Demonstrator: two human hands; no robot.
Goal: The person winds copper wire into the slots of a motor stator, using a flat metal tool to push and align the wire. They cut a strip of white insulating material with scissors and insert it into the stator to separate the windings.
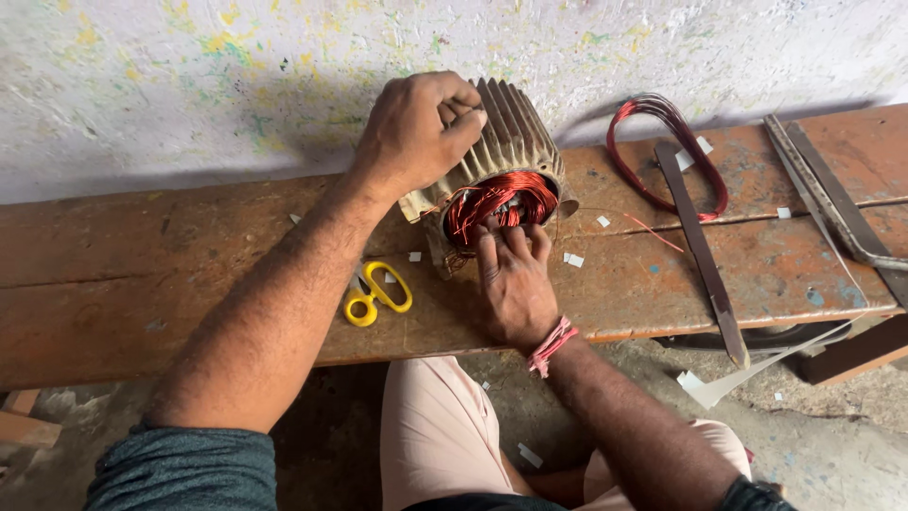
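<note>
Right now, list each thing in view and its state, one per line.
Finned motor housing: lying on its side on the bench, open end toward the camera.
Copper winding: seated inside the housing.
Left hand: gripping the housing's top.
Right hand: fingers pressed into the winding.
Yellow scissors: lying closed, untouched.
Loose wire coil: lying unheld.
Flat metal strip: lying flat, overhanging the bench edge.

Soft, even daylight; sharp focus, faint shadows.

My one head-worn camera looks steeply down, close over the worn reddish wooden tabletop [142,274], facing the paint-speckled wall [189,85].
</note>
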